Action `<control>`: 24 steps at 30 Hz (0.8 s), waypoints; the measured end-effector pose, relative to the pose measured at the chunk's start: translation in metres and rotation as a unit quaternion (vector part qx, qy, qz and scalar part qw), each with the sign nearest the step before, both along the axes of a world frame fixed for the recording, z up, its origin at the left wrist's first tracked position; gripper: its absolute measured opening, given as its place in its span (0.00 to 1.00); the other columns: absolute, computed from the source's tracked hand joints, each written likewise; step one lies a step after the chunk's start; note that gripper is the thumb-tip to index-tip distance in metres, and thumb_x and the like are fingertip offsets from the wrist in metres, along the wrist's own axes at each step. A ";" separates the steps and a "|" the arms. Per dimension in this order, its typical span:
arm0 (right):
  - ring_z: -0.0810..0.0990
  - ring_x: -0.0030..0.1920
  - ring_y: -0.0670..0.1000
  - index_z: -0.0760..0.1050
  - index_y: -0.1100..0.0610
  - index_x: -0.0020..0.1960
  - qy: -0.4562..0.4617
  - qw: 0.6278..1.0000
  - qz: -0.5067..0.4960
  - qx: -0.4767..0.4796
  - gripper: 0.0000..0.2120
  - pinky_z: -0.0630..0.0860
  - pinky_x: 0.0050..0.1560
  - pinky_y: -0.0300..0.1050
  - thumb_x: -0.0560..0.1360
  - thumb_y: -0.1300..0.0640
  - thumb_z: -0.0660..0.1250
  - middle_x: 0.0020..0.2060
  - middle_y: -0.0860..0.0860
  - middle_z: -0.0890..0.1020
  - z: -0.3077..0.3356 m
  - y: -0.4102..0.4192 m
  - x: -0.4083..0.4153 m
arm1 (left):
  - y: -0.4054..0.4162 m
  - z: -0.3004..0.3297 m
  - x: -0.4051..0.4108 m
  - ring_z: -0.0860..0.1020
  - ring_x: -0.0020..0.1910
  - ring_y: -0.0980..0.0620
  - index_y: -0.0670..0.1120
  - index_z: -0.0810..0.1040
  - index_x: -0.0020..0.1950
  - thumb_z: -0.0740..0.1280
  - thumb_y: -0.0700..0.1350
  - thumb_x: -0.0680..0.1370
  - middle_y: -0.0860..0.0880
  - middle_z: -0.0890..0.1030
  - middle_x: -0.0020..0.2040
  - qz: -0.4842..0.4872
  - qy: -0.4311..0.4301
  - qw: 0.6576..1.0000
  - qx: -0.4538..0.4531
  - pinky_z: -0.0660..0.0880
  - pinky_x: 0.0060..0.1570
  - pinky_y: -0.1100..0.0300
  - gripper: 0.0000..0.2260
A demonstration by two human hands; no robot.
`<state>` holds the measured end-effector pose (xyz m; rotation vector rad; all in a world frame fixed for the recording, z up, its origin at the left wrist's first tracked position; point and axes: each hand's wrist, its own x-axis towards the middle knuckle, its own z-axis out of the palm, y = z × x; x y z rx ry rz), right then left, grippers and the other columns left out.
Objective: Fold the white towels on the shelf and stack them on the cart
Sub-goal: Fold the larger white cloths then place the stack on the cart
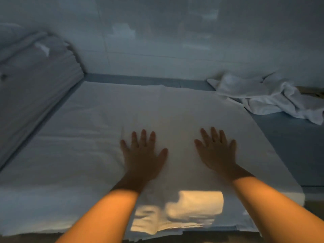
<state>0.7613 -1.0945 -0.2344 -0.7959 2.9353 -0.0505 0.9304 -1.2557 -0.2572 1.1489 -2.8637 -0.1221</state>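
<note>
- Item, spread towel (pixel 157 109): white, laid flat across the shelf (pixel 289 137), near edge hanging at the front lip. I judge it is spread wide so the creases can be pressed out before a fold is made.
- Item, left hand (pixel 142 151): palm down on the towel's near middle, fingers (pixel 143 135) straight and splayed, gripping nothing. I read this as a flattening press, not a grasp.
- Item, right hand (pixel 217 151): likewise palm down, just beside the left, its digits straight and apart, holding nothing. Both sit near the centre, likely so a smoothing stroke can run outward to each side.
- Item, crumpled towels (pixel 266 99): white heap at the far right of the shelf, touching the spread towel's far corner; I take it as unfolded stock waiting its turn.
- Item, stacked linen (pixel 35 72): layered pile at the left, alongside the spread towel; whether these are towels I cannot tell.
- Item, cart: not in view.
- Status, my judgement: smoothing stage, fold not yet begun.
</note>
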 end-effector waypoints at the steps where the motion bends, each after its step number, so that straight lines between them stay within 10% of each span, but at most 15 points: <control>1: 0.43 0.77 0.55 0.44 0.40 0.77 -0.016 1.000 -0.010 -0.001 0.26 0.45 0.71 0.68 0.80 0.38 0.43 0.78 0.46 0.45 0.003 -0.005 0.005 | 0.008 0.000 0.001 0.44 0.77 0.42 0.56 0.45 0.78 0.36 0.70 0.70 0.50 0.47 0.79 0.008 0.003 1.000 0.006 0.38 0.68 0.33 0.38; 7: 0.46 0.77 0.46 0.50 0.38 0.76 -0.031 0.985 0.153 -0.079 0.23 0.44 0.72 0.65 0.82 0.45 0.48 0.77 0.41 0.50 0.003 -0.065 0.076 | 0.036 0.000 0.009 0.41 0.77 0.42 0.53 0.47 0.78 0.41 0.62 0.76 0.49 0.46 0.79 -0.041 0.015 0.997 0.056 0.30 0.64 0.34 0.32; 17: 0.47 0.77 0.50 0.50 0.47 0.77 -0.057 0.997 0.032 -0.047 0.24 0.46 0.71 0.68 0.82 0.48 0.47 0.78 0.46 0.50 0.011 -0.110 0.097 | -0.141 0.010 0.111 0.42 0.77 0.45 0.63 0.41 0.76 0.39 0.72 0.73 0.54 0.42 0.79 0.076 -0.026 0.997 0.011 0.42 0.69 0.32 0.33; 24: 0.40 0.77 0.46 0.42 0.36 0.75 0.003 0.935 0.355 -0.010 0.26 0.39 0.73 0.64 0.79 0.36 0.42 0.77 0.40 0.43 -0.005 -0.186 0.159 | -0.185 0.007 0.113 0.41 0.77 0.41 0.64 0.41 0.75 0.40 0.72 0.73 0.56 0.42 0.79 0.092 -0.021 0.995 0.017 0.41 0.65 0.26 0.32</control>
